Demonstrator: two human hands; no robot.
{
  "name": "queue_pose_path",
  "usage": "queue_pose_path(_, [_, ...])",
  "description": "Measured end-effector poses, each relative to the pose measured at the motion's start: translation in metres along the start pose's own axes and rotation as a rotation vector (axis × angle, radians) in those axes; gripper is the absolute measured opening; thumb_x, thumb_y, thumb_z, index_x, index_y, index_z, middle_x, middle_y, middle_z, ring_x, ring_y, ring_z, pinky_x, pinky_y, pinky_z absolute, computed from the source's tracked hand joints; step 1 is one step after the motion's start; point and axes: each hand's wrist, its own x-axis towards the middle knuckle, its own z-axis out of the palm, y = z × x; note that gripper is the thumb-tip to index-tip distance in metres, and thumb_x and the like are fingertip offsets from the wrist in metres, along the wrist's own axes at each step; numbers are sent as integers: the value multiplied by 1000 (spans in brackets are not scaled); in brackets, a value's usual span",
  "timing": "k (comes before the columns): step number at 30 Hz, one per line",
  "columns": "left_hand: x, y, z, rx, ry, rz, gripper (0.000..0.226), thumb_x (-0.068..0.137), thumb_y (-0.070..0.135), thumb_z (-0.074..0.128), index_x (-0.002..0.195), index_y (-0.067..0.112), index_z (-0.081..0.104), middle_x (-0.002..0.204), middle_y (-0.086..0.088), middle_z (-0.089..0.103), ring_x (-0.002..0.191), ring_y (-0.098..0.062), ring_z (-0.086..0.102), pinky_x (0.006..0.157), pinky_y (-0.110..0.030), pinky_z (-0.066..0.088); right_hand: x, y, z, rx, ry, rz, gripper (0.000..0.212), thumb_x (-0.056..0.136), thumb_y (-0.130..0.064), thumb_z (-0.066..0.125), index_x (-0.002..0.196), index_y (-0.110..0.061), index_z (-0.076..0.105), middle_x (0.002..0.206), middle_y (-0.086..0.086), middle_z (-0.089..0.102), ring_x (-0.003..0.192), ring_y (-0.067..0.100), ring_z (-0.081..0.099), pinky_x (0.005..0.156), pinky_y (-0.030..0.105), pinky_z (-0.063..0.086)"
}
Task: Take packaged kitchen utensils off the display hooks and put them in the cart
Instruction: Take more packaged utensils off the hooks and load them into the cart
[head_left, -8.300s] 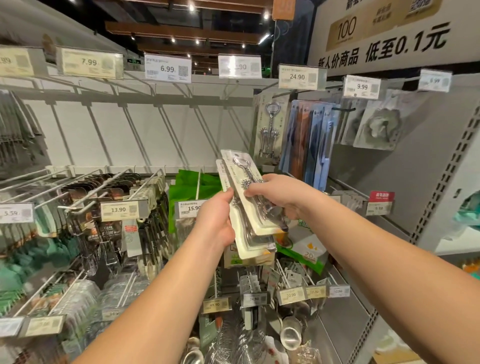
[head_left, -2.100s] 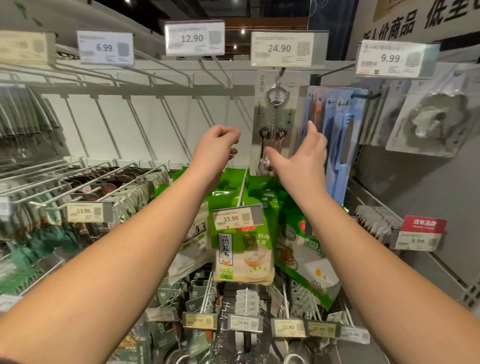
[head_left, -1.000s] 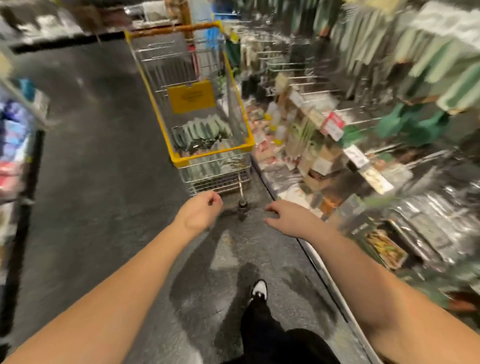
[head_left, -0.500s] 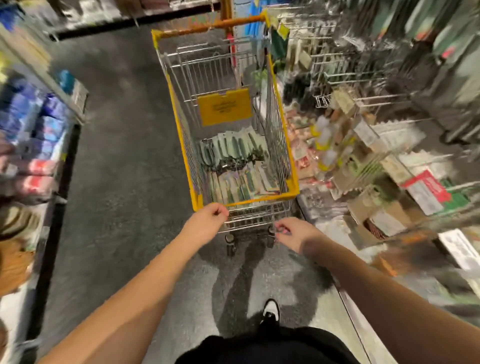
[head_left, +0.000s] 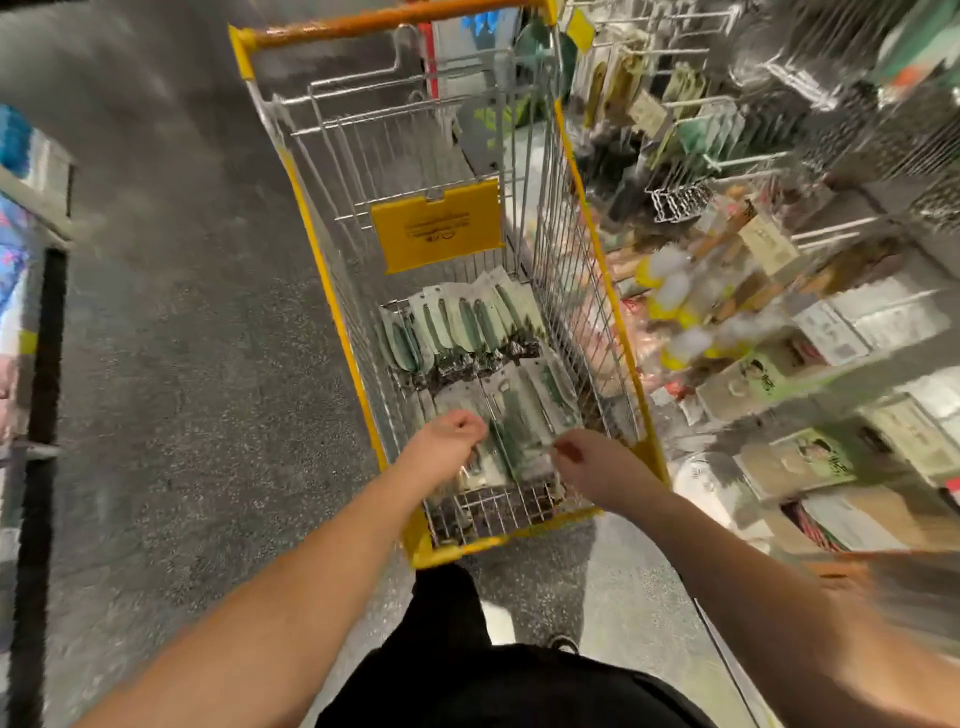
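Observation:
A yellow-rimmed wire cart (head_left: 332, 291) stands in the aisle in front of me. Several packaged kitchen utensils (head_left: 467, 332), with green handles on white cards, lie flat on its bottom. Both my hands are inside the cart's near end, just above the nearest packages (head_left: 524, 415). My left hand (head_left: 449, 441) is curled into a fist and nothing shows in it. My right hand (head_left: 597, 465) has curled fingers whose tips sit at the edge of a package. Motion blur hides whether they pinch it.
Display hooks and shelves (head_left: 753, 218) with hanging packs and boxes run along the right, close to the cart's side. A yellow sign (head_left: 436, 226) hangs inside the cart. Grey floor (head_left: 182, 364) lies to the left, with another shelf (head_left: 31, 208) at the far left.
I have turned from the display hooks to the cart and stepped closer. Both hands moved from outside the cart's near rim to inside it, above the packages.

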Motion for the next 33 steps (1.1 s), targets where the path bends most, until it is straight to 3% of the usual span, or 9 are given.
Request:
queue_pose_path(7, [104, 6, -34, -78, -191, -55, 25, 96, 27, 56, 97, 5, 68, 103, -18, 70, 80, -22, 67, 85, -43, 57, 72, -17, 14, 84, 59, 264, 24, 100, -25, 55, 116, -12, 69, 110, 10, 71, 90, 20, 61, 69, 27, 41])
queue_pose_path(11, [152, 17, -18, -238, -230, -246, 20, 98, 13, 58, 113, 1, 65, 112, -22, 68, 80, -23, 61, 60, -27, 53, 107, -8, 19, 115, 42, 438, 28, 101, -30, 51, 120, -14, 66, 112, 11, 70, 101, 28, 64, 67, 24, 34])
queue_pose_path(13, [171, 13, -2, -247, -258, -289, 27, 99, 15, 56, 119, -2, 62, 105, -17, 68, 79, -22, 61, 70, -32, 51, 125, 1, 24, 159, 68, 494, 35, 99, -33, 54, 127, -15, 63, 122, 13, 68, 109, 28, 64, 80, 24, 42])
queue_pose_path(17, [202, 9, 28, -294, -273, -419, 25, 103, 20, 51, 79, 11, 52, 78, 0, 48, 68, -13, 50, 91, -37, 51, 165, 20, 32, 202, 113, 554, 52, 96, -38, 57, 142, -14, 52, 138, 17, 57, 122, 32, 57, 95, 34, 44])
queue_pose_path(19, [220, 4, 44, -322, -264, -461, 25, 104, 31, 51, 91, 10, 54, 87, -5, 51, 83, -20, 54, 99, -40, 50, 189, 31, 39, 179, 162, 557, 58, 95, -41, 59, 144, -11, 48, 144, 20, 51, 132, 34, 48, 107, 38, 41])
queue_pose_path(21, [239, -3, 61, -395, -248, -498, 41, 105, 40, 46, 123, 4, 53, 118, -12, 57, 107, -25, 54, 106, -43, 46, 212, 40, 47, 169, 185, 532, 66, 97, -44, 56, 150, -6, 40, 150, 20, 42, 139, 35, 39, 114, 43, 35])
queue_pose_path(24, [260, -11, 83, -425, -223, -553, 57, 106, 44, 39, 150, 7, 39, 153, -11, 42, 136, -30, 43, 115, -45, 36, 238, 52, 60, 212, 209, 531, 77, 100, -47, 50, 158, -8, 19, 162, 17, 22, 149, 34, 23, 120, 49, 26])
queue_pose_path(29, [281, -22, 109, -505, -128, -621, 52, 109, 36, 34, 150, 5, 37, 155, -13, 41, 137, -31, 42, 113, -42, 38, 257, 64, 80, 112, 235, 554, 87, 95, -45, 56, 159, -8, 11, 163, 16, 22, 146, 37, 29, 113, 49, 34])
queue_pose_path(33, [290, -33, 120, -498, -25, -581, 45, 105, 37, 43, 138, 6, 51, 126, -14, 61, 109, -31, 58, 98, -41, 48, 262, 63, 87, -2, 224, 588, 94, 92, -52, 63, 158, -7, 14, 155, 18, 25, 140, 39, 32, 110, 51, 37])
